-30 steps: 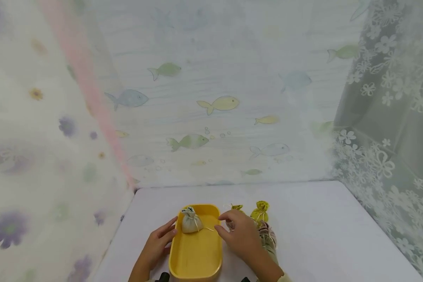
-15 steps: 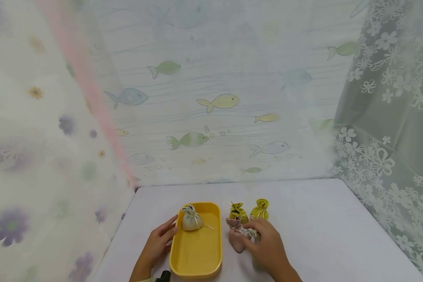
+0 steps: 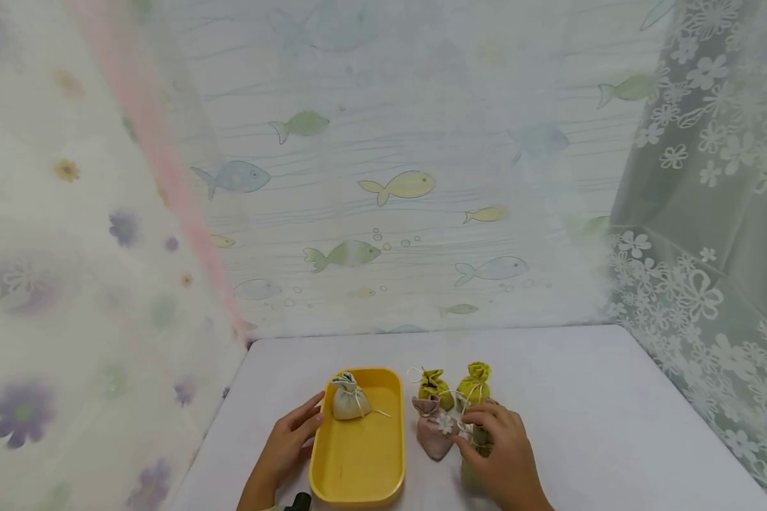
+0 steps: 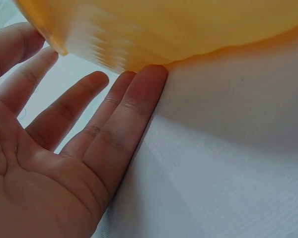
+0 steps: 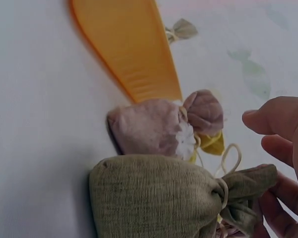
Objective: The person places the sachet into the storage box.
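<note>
My left hand [image 3: 285, 443] rests against the left side of a yellow tray [image 3: 358, 465]. In the left wrist view its straight fingertips touch the tray's outer wall [image 4: 188, 29]. Inside the tray, toward the back, stands a cream drawstring pouch [image 3: 349, 402]. My right hand [image 3: 510, 454] is at the neck of an olive-green drawstring pouch [image 5: 154, 193]. Its thumb stands apart from the cloth, and some fingers reach behind the tied neck. A pink pouch [image 3: 434, 438] with a white flower lies just left of that hand.
Two yellow-green pouches, one on the left [image 3: 432, 385] and one on the right [image 3: 476, 382], stand behind the pink one. Part of another pinkish pouch [image 5: 228, 231] shows beneath the olive neck. Printed curtains enclose the white table [image 3: 569, 397].
My right hand has moved from the tray's right rim to the right, past the pink pouch, to the olive-green pouch. My left hand has stayed at the tray.
</note>
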A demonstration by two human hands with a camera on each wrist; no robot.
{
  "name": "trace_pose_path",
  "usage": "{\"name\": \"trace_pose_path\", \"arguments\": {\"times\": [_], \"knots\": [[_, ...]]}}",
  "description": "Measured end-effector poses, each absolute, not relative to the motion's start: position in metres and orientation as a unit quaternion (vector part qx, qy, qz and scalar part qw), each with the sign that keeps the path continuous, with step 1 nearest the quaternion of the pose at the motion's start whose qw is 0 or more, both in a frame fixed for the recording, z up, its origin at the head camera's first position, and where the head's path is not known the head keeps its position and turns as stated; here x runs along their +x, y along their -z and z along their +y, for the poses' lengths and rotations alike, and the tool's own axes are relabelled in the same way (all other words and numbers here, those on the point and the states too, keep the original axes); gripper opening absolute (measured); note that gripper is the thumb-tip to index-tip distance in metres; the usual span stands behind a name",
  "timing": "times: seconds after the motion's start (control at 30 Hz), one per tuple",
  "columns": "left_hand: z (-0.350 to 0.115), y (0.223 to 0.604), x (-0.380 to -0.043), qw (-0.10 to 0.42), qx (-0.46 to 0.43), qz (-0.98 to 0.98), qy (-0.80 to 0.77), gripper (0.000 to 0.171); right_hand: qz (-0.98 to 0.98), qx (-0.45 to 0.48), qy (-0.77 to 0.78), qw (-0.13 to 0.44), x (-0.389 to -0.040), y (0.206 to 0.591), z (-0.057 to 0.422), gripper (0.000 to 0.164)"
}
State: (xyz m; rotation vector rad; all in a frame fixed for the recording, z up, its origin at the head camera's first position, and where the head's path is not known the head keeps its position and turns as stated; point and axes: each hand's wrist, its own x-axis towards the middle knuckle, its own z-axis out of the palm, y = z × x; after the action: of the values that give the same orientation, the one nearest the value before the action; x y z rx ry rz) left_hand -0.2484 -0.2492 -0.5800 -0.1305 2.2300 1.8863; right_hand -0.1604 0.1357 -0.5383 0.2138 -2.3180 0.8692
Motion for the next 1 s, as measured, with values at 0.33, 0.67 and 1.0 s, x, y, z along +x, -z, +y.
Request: {"name": "trace_pose_path", "arguments": {"times": [0.33,0.67,1.0], "knots": [[-0.249,0.58,-0.248,0.12,-0.042,0.749,-0.65,0.063,-0.885,0.045,-0.348,0.305,-0.157,0.546,0.147,0.037],[-0.249,0.58,-0.248,0.12,-0.051,0.754,-0.644,0.065,-0.911,0.009,-0.332,0.244,-0.157,0.55,0.149,0.047],[-0.252,0.581,-0.25,0.125,-0.041,0.755,-0.643,0.065,-0.921,-0.02,-0.311,0.235,-0.157,0.55,0.147,0.035]]}}
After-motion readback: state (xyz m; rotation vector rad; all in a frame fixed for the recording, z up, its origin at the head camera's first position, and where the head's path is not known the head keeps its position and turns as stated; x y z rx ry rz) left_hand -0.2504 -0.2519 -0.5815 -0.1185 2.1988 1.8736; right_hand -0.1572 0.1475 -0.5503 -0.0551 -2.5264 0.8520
